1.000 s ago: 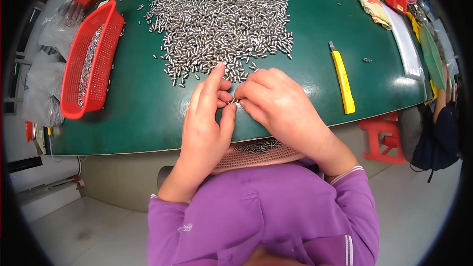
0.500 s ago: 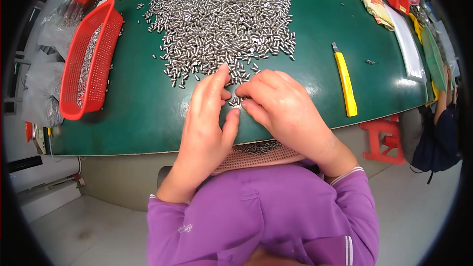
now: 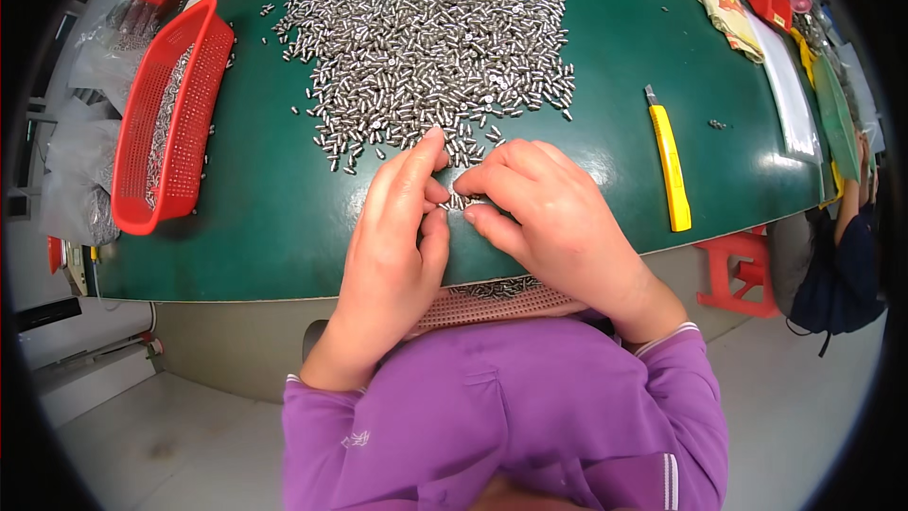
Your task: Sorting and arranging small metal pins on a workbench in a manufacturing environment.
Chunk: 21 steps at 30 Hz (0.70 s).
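Note:
A broad heap of small silvery metal pins with rounded ends (image 3: 435, 38) covers the far middle of the green table (image 3: 274, 218). At its near edge my left hand (image 3: 392, 213) rests with the index finger stretched forward and the thumb apart. Opposite it, my right hand (image 3: 544, 194) is bent inward, thumb and forefinger closing around a few loose metal pins (image 3: 456, 201). These pins lie between the fingertips of both hands, partly hidden by them.
A red perforated basket (image 3: 168, 132) with more pins stands at left, beside clear plastic bags (image 3: 80, 161). A yellow utility knife (image 3: 671, 166) lies at right. Below the table edge is a pink basket of pins (image 3: 501, 305). A red stool (image 3: 740, 273) and another person's arm (image 3: 848, 203) are farther right.
My thumbs and fingertips have shifted slightly around the few loose pins between them. The whole view has moved a little; the heap looks the same.

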Available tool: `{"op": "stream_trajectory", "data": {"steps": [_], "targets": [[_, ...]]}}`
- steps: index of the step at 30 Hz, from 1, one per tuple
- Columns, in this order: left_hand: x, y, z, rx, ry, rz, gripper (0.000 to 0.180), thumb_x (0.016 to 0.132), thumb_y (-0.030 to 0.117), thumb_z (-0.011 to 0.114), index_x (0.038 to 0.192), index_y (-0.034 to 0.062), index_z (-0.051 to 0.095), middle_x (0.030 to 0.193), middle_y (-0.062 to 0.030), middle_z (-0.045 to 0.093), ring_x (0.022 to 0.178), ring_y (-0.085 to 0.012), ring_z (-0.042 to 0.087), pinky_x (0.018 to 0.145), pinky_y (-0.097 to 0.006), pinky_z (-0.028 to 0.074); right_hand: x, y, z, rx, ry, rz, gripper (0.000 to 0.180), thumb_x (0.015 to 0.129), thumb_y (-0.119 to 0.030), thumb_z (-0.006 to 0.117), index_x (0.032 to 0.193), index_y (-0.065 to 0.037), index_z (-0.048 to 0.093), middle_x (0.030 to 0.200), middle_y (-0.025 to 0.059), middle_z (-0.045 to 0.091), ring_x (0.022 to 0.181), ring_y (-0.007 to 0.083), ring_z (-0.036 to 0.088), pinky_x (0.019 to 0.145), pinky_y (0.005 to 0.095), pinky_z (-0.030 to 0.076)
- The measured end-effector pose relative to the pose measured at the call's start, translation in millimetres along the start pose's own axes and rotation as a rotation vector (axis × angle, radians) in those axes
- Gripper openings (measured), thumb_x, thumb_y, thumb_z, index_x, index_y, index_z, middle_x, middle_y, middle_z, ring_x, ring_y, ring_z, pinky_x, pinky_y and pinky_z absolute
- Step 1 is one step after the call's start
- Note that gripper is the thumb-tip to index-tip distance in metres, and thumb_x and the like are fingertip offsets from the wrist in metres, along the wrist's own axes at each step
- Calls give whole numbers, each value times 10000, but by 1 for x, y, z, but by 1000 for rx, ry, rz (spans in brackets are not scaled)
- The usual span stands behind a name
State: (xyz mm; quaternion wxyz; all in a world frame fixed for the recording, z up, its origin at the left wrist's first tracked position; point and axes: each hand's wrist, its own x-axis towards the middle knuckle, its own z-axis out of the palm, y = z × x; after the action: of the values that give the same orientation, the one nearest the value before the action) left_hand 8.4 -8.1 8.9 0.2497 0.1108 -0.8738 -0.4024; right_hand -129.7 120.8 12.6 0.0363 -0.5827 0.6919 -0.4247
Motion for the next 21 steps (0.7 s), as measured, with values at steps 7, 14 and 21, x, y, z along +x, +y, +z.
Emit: {"op": "stream_trajectory", "data": {"steps": [7, 14, 21], "targets": [[3, -3, -3, 20, -17, 31, 665, 843, -188, 559, 1477, -9, 470, 1240, -173, 593, 908, -218, 616, 806, -345, 549, 1, 0, 0, -43, -36, 47, 243, 781, -54, 766, 1013, -90, 706, 962, 87, 623, 915, 308, 622, 800, 423, 517], [2, -4, -3, 67, 1, 31, 632, 865, -160, 586, 1468, 5, 490, 1216, -159, 610, 899, -223, 619, 819, -351, 547, 0, -2, 2, -58, -19, 47, 227, 786, -55, 755, 1005, -92, 706, 948, 84, 609, 898, 301, 619, 786, 413, 520], [1, 2, -8, 93, -5, -40, 657, 855, -128, 655, 1474, 19, 493, 1214, -152, 613, 917, -225, 618, 823, -347, 545, 1, -2, 1, -56, -7, 46, 223, 788, -49, 755, 1001, -91, 702, 942, 81, 608, 889, 301, 621, 775, 410, 522]]}}
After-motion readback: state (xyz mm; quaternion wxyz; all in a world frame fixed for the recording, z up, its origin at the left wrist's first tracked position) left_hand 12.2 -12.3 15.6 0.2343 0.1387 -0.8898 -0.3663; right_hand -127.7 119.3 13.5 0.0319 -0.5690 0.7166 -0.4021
